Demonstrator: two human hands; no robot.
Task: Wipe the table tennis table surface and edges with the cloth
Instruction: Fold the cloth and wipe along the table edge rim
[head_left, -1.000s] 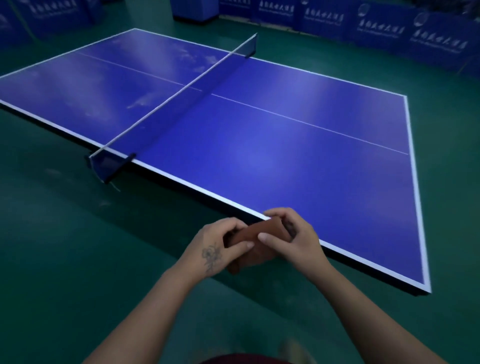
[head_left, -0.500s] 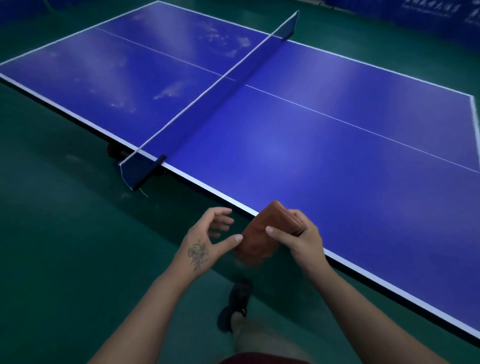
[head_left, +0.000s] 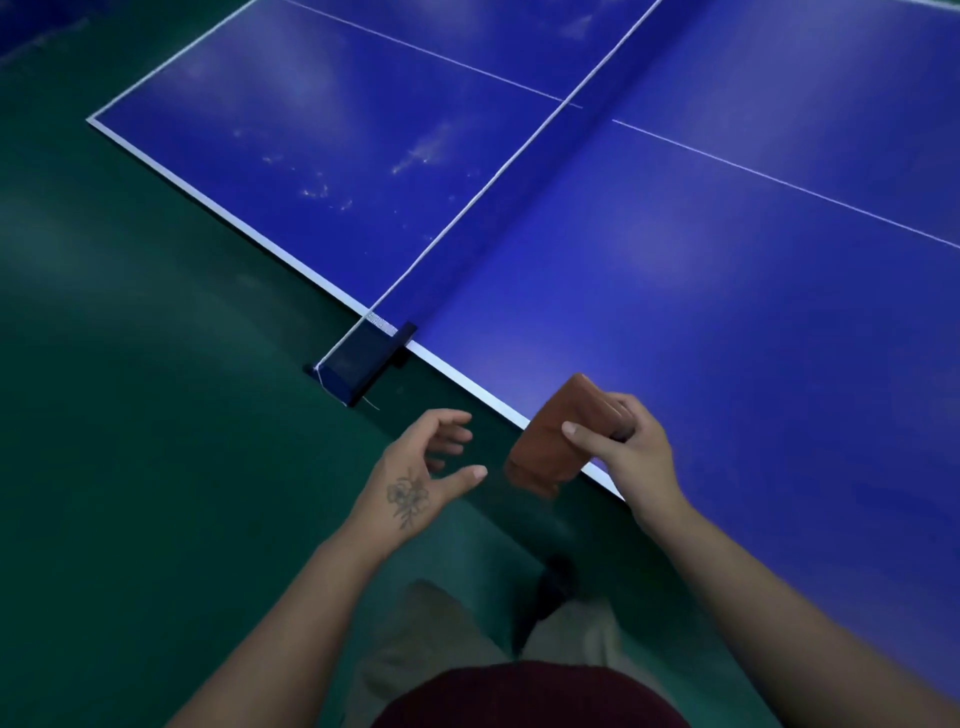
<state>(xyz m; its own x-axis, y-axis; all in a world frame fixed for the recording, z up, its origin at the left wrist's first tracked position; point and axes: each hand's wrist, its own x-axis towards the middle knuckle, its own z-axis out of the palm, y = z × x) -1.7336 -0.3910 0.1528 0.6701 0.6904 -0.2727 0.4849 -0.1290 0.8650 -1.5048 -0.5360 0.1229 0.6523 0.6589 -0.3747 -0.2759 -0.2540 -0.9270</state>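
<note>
A folded brown cloth (head_left: 558, 434) is gripped in my right hand (head_left: 621, 444), held just above the white near edge of the blue table tennis table (head_left: 701, 291). My left hand (head_left: 423, 467), with a tattoo on its back, hovers open a little to the left of the cloth, over the green floor, touching nothing. Pale smudges mark the table half left of the net (head_left: 498, 176).
The net's dark clamp post (head_left: 361, 361) sticks out past the table edge, just left of and beyond my left hand. Green floor (head_left: 156, 415) runs along the near side. My legs and a dark shoe (head_left: 550, 587) are below, close to the table's edge.
My left hand has let go of the cloth and opened; the right hand alone holds it. The view has moved closer and left, toward the net post.
</note>
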